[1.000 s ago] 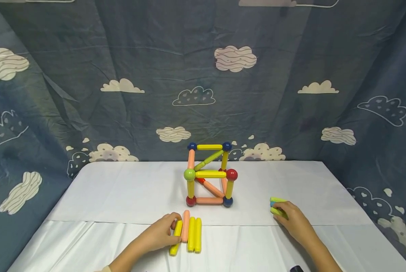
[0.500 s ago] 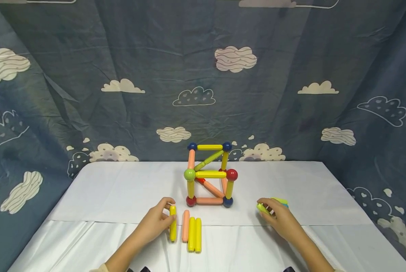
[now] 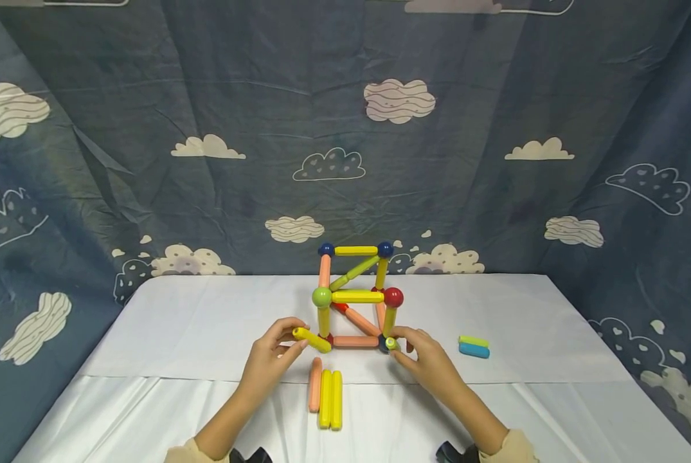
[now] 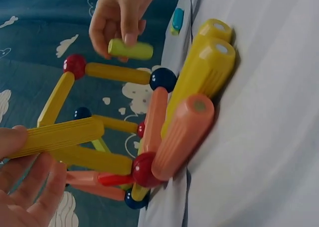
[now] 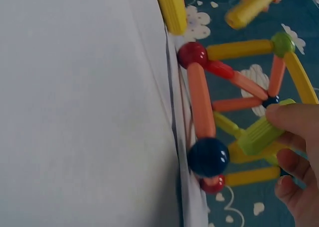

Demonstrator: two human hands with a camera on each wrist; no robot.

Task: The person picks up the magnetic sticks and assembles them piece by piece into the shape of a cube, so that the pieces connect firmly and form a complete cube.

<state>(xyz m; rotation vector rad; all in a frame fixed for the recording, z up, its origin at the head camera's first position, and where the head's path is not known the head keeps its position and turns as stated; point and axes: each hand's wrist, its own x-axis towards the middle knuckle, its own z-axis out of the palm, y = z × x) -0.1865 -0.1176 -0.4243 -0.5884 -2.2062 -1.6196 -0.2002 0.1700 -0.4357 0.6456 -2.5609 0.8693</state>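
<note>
A cube-like frame of coloured sticks and balls [image 3: 357,296] stands on the white-covered table. My left hand [image 3: 267,363] pinches a long yellow stick [image 3: 312,339] by one end, its other end close to the lower front-left red ball [image 4: 144,170]. In my right hand [image 3: 429,363], thumb and fingers pinch a short light-green stick [image 5: 264,133]. That stick points toward the camera by the front-right blue ball [image 5: 208,157]; the right wrist view shows it apart from the ball. Whether the yellow stick touches the red ball I cannot tell.
In front of the frame lie a salmon stick [image 3: 315,386] and two yellow sticks [image 3: 331,400] side by side. To the right are a short light-green stick [image 3: 474,341] and a short blue one [image 3: 474,350]. A cloud-patterned curtain [image 3: 333,206] hangs behind the table.
My left hand has lifted the yellow stick from beside the salmon one and carried it forward to the frame. My right hand has taken a short green stick leftward from the small pile.
</note>
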